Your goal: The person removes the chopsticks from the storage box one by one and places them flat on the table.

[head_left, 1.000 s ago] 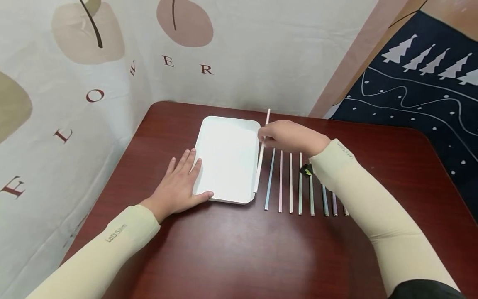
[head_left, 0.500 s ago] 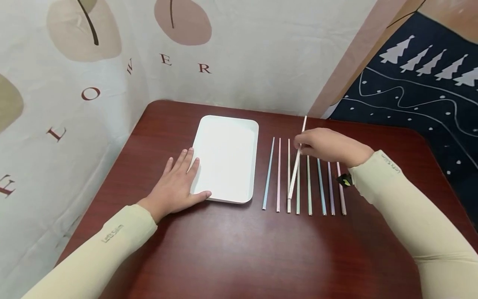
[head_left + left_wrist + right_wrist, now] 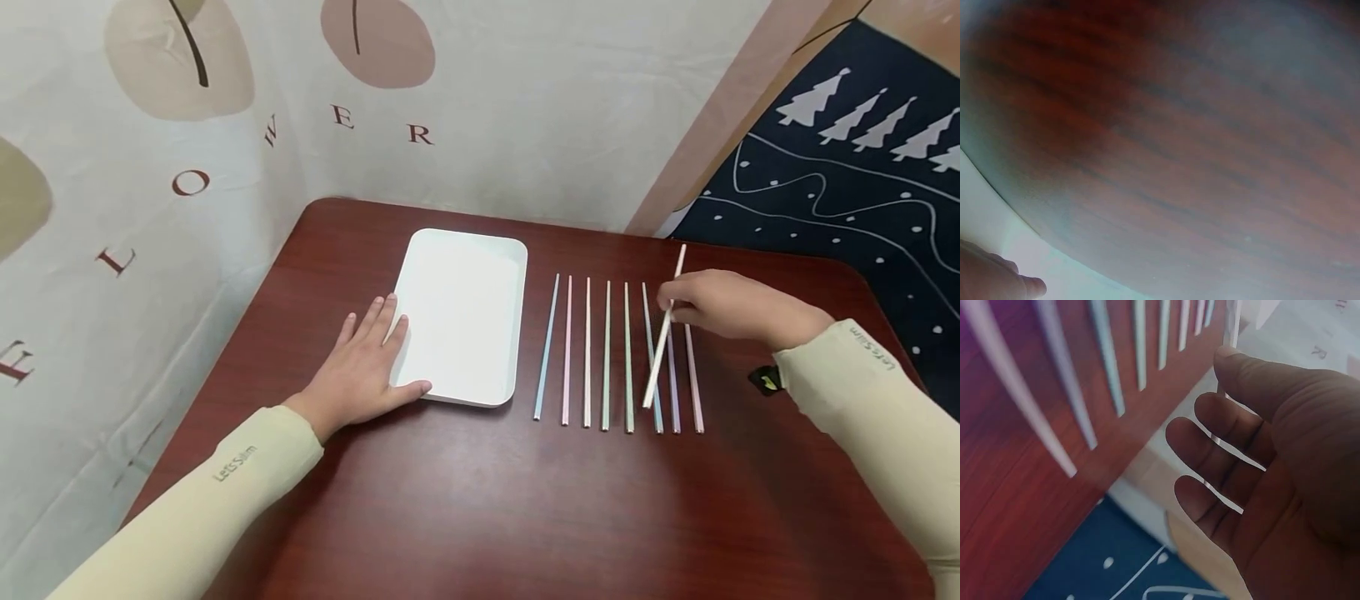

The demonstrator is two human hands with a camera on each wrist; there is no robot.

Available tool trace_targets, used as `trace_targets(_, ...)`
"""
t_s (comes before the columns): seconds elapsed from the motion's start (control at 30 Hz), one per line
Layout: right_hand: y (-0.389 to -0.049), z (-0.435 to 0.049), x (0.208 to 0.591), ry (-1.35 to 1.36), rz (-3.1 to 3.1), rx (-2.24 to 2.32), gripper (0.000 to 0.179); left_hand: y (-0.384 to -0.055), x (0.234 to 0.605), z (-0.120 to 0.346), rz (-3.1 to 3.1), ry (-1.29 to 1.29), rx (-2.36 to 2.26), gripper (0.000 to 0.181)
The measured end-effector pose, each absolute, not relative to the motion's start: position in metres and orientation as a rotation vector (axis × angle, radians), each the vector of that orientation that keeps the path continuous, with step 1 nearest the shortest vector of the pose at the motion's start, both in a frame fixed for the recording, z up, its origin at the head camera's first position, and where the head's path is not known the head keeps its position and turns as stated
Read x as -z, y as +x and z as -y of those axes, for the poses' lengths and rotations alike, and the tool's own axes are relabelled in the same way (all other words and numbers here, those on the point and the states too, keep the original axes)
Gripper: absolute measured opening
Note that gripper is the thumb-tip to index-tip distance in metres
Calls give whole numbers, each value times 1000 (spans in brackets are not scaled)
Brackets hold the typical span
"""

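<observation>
My right hand (image 3: 738, 308) pinches a pale, whitish chopstick (image 3: 657, 367) between thumb and fingers, tilted over the right part of a row of chopsticks. In the right wrist view the thumb (image 3: 1254, 375) lies against the stick, which is partly hidden by the fingers. From left to right, the row runs from a blue chopstick (image 3: 547, 350) to a pink one (image 3: 696, 383), with white, green and purple ones between. My left hand (image 3: 356, 375) rests with fingers spread on the left edge of a white rectangular tray (image 3: 465, 317).
A dark red wooden table (image 3: 480, 500) carries everything. Behind it hangs a pale printed curtain (image 3: 525, 117), and at the right a navy cloth (image 3: 832, 208) with white trees. A small black object (image 3: 767, 380) shows at the right wrist.
The right hand has moved to the right with the whitish chopstick, from the tray's right edge across the row. My left hand stays on the tray.
</observation>
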State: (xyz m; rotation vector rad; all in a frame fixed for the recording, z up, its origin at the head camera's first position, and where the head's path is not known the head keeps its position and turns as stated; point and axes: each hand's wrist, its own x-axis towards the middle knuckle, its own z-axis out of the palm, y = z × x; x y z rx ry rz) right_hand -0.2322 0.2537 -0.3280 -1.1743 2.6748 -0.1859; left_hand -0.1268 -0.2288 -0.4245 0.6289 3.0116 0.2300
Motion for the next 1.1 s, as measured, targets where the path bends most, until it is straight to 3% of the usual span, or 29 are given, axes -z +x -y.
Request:
trace_targets(0.43, -223, -299, 341, -1014, -2607, 60, 29, -128, 425, 228, -2999, 639, -229, 106)
trace_targets(1.1, -237, -305, 365, -1038, -2462, -106, 30, -128, 424, 230, -2983, 618, -249, 106)
